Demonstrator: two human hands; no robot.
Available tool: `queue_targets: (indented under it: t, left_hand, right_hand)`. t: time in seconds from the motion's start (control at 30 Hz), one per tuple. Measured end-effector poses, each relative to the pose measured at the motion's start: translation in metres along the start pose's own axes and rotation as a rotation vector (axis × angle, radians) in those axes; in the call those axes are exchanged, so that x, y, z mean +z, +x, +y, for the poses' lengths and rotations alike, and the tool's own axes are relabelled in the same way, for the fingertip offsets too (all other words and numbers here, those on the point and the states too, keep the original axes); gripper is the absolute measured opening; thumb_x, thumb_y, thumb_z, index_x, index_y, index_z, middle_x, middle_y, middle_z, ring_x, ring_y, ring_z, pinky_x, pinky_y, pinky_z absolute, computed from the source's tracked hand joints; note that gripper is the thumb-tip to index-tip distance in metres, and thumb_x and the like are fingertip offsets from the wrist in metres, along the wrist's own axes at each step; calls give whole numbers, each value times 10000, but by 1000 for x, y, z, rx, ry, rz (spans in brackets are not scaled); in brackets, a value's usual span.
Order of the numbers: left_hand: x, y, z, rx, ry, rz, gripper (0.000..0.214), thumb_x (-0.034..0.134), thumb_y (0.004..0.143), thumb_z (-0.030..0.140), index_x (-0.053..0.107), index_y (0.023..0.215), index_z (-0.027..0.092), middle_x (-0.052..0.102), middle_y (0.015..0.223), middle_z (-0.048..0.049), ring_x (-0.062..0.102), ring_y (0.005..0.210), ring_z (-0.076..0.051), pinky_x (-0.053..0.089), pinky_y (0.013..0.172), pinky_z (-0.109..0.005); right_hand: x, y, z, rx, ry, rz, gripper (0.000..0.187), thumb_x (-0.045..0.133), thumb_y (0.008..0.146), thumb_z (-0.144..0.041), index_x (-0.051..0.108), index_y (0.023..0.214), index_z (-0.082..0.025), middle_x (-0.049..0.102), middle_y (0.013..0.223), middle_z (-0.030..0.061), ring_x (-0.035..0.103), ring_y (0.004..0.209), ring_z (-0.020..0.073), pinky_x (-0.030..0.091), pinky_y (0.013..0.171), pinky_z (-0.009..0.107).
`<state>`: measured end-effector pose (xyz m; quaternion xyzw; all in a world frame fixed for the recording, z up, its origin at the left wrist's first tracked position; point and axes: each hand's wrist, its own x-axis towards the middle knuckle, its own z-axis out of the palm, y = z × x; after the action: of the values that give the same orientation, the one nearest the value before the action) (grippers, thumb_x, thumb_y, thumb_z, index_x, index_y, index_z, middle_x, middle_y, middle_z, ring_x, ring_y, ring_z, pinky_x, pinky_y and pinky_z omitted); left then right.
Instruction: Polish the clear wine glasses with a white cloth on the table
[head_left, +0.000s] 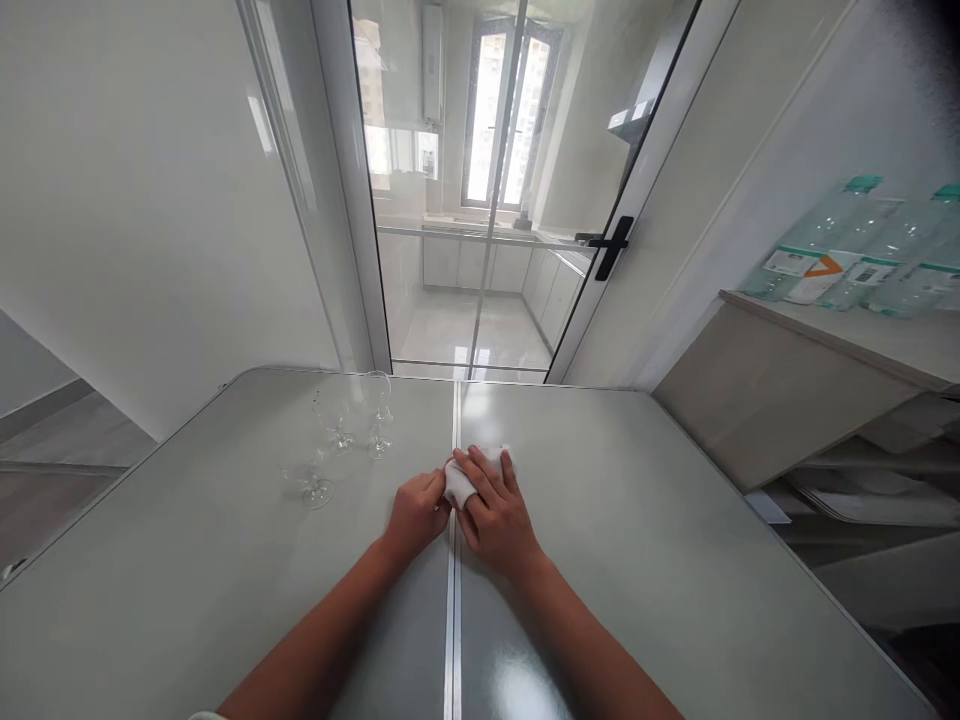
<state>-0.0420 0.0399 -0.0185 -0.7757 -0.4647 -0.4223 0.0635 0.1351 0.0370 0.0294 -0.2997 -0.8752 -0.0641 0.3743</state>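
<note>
A small white cloth (pixel 459 482) lies on the grey table (pixel 637 560), over the seam down its middle. My left hand (pixel 415 516) has its fingers curled and pinches the cloth's left edge. My right hand (pixel 495 508) lies on top of the cloth with its fingers stretched flat, pressing it down. To the left of my hands stand three clear stemmed glasses, upright and apart from them: one nearest (pixel 311 478), one further back (pixel 336 420), and a taller one (pixel 377 415).
A glass sliding door (pixel 480 200) with a black handle (pixel 611 247) stands behind the table; a kitchen shows through it. On a shelf at the right lie several clear plastic bottles (pixel 840 245). The table's far edge runs below the door.
</note>
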Motion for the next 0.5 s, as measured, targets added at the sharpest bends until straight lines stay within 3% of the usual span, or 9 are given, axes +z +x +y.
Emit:
queue_targets:
  t: [0.07,0.1,0.2,0.27,0.4,0.5]
  left_hand:
    - [-3,2,4,120,37,-27,201,487,882,51,643,857,176,627,656,-33,589,597,-165,452,579,-268]
    - [-4,3,6,179,39,-45,199,488,899,55,644,861,174,626,658,-34,587,596,-165,446,579,-272]
    - [-9,4,9,314,1,-104,245,522,938,96,648,1137,160,690,750,-54,629,643,-178,462,607,-293]
    - [-10,3,8,343,-61,-147,355,556,949,133,594,1299,180,726,818,-64,659,682,-187,479,632,-304]
    - [-7,-2,4,165,-256,-185,410,616,951,222,563,1357,247,740,858,-47,671,692,-178,505,681,-299]
    - [-3,-5,6,-55,-460,-202,396,635,943,272,525,1322,248,716,867,-20,646,678,-152,513,676,-272]
  right_hand:
    - [2,1,-3,131,21,90,201,541,921,-142,693,1046,-179,673,1324,122,543,1324,303,203,1233,588]
    - [3,1,-3,224,47,113,157,546,924,-166,695,968,-189,715,1205,116,613,1205,287,280,1198,564]
    - [1,-2,7,554,239,72,236,542,948,-297,664,773,-198,696,817,70,631,766,213,513,887,409]
    - [-1,-4,17,750,521,21,339,551,944,-402,650,699,-189,634,670,39,563,629,187,493,674,330]
    - [0,-4,30,946,1240,52,415,592,892,-551,719,805,-166,694,734,69,638,713,235,506,664,339]
    - [5,-1,25,956,1490,106,477,567,871,-643,732,894,-196,722,829,97,675,809,277,546,700,393]
